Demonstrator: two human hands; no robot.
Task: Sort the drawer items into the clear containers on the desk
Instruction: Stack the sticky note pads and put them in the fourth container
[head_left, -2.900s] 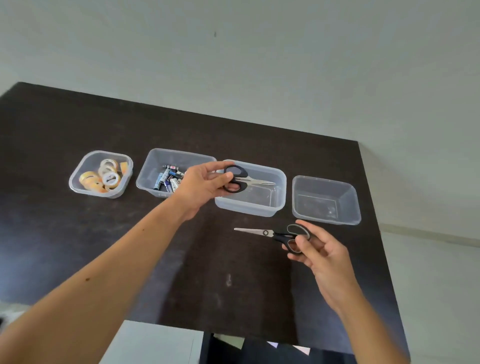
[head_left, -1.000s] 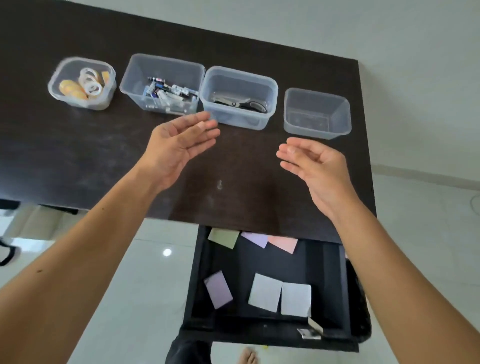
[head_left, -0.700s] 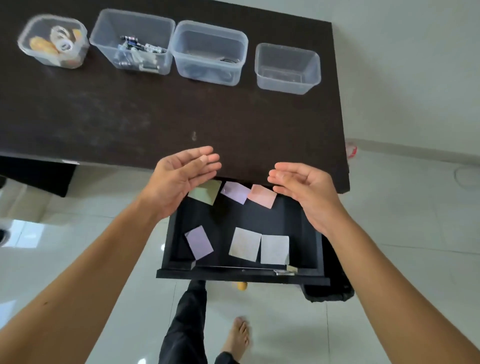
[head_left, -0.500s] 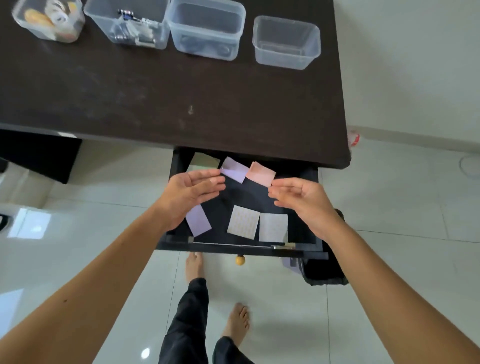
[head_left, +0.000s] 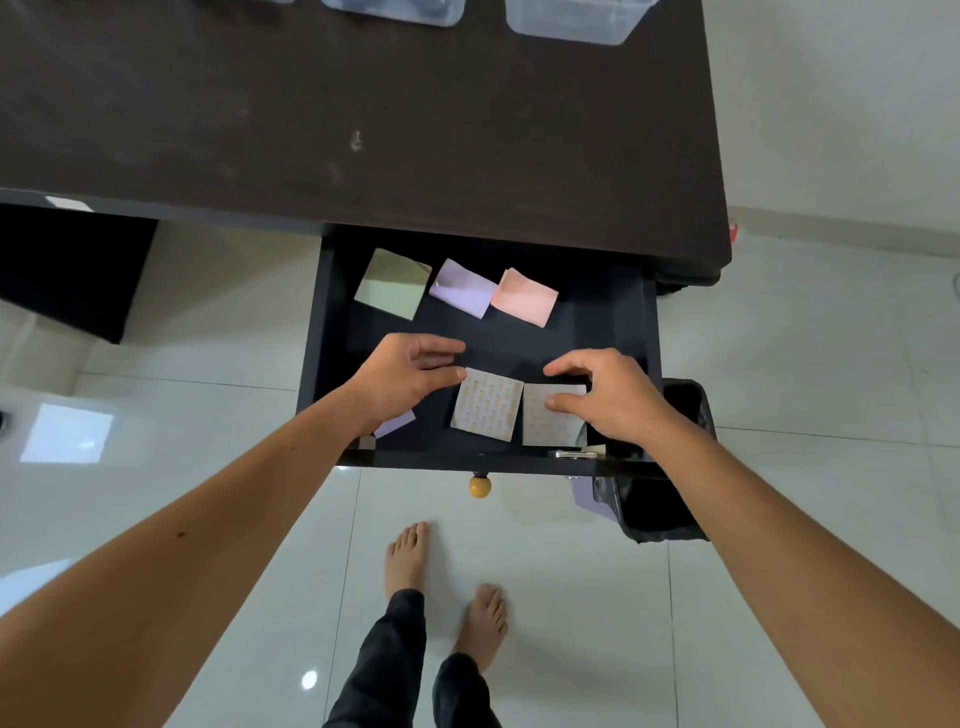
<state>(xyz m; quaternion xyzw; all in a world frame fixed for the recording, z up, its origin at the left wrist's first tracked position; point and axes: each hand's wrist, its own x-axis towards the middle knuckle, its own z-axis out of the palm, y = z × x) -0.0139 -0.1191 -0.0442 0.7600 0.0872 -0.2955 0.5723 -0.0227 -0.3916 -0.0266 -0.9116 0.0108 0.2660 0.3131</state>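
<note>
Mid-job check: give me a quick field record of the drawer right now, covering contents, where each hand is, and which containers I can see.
drawer: pulled open under the desk
back row: green note, purple note, pink note
front row: two patterned pads, left one untouched
left hand: inside drawer, fingers relaxed, holding nothing; covers most of a second purple note
right hand: thumb and fingers pinching the right patterned pad
containers: only two clear containers show, cut off at the top edge; right one
</note>
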